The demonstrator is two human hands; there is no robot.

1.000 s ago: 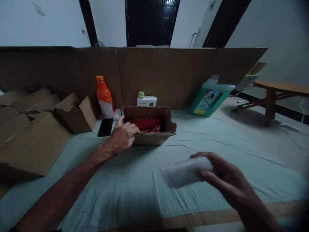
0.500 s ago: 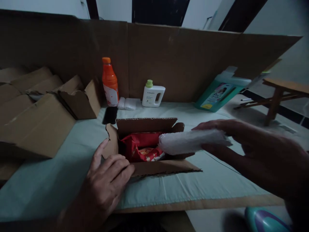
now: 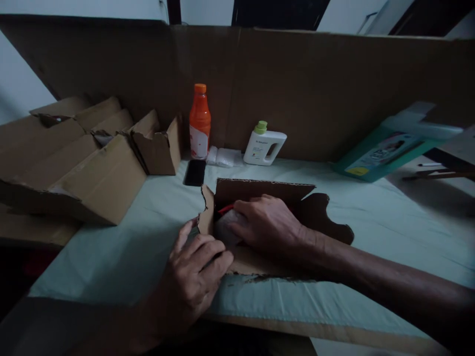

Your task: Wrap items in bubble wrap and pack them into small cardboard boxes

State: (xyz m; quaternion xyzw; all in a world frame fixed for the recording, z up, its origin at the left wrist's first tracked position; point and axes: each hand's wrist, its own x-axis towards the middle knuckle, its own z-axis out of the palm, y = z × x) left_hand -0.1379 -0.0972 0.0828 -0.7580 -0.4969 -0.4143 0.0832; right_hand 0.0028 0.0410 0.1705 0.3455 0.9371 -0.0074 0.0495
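An open cardboard box [image 3: 265, 187] with raised flaps stands on the cloth in front of me. My left hand [image 3: 198, 274] grips its near left corner, the thumb by the side flap and the fingers over the front flap. Inside the box, my right hand [image 3: 269, 222] is closed on a whitish bubble wrap bundle [image 3: 227, 226] near the left end. A strip of a red packet [image 3: 224, 209] shows behind the bundle. The rest of that packet lies hidden under my right hand and forearm.
Several open cardboard boxes [image 3: 92, 173] stand at the left. Along a tall cardboard panel [image 3: 297, 89] are an orange bottle [image 3: 200, 123], small bubble wrap pieces [image 3: 226, 157], a white jug [image 3: 264, 147] and a tilted green jug [image 3: 393, 143]. A black phone [image 3: 195, 173] lies on the cloth.
My right hand has moved left and down, carrying the bubble wrap bundle into the box over the red packet. My left hand keeps its hold on the corner. The view has shifted.
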